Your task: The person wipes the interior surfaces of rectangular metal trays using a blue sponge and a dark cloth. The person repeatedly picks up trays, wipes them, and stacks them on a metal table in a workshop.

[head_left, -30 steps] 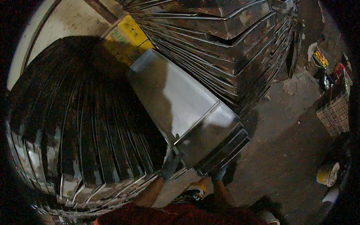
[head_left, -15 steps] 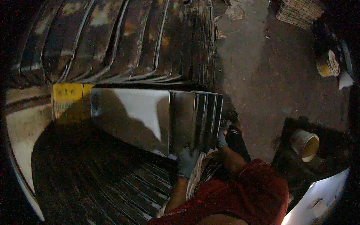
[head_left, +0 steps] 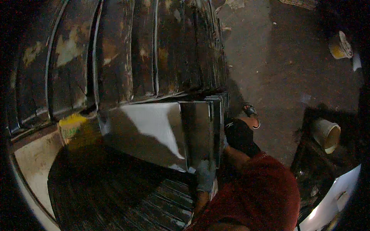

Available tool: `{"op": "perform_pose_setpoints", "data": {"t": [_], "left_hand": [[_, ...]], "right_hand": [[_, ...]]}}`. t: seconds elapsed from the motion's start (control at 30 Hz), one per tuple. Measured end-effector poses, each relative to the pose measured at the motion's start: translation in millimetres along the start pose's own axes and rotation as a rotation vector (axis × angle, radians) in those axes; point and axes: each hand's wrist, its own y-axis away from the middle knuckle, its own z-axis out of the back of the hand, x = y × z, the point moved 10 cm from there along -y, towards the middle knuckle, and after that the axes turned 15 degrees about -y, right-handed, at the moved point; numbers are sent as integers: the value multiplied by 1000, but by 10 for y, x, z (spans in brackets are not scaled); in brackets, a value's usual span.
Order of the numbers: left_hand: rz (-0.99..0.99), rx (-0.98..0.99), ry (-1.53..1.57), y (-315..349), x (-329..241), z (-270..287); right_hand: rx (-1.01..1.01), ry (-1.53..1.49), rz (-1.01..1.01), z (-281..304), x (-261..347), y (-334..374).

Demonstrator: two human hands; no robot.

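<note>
My left hand (head_left: 204, 175), in a grey glove, grips the near lower corner of the shiny metal tray (head_left: 154, 133), fingers curled around its edge. My right hand is hidden behind the tray's right side, so I cannot tell how it sits. The tray stands on edge, pressed against the tall stack of dark, rusty trays (head_left: 154, 50) behind it. Below the tray lies another dark stack (head_left: 115, 192). Right of the tray, a pale bucket (head_left: 327, 134) sits on the floor.

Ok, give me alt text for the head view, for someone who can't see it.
Two gloved hands, left hand and right hand, grip the near end of a shiny folded metal sheet held between stacks of dark metal trays, above a concrete floor.
</note>
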Motion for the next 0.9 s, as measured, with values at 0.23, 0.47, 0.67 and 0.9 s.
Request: {"op": "perform_pose_setpoints", "data": {"t": [0.23, 0.47, 0.67, 0.9], "left_hand": [[-121, -55, 30, 24, 192, -251], [-38, 57, -272, 0, 633, -996], [-64, -106, -233, -103, 759, -859], [-68, -72, -221, -191, 695, -664]], "right_hand": [[-11, 61, -43, 310, 34, 185], [-116, 4, 73, 51, 720, -261], [-10, -4, 115, -318, 898, -271], [41, 45, 126, -214, 1189, -588]]}}
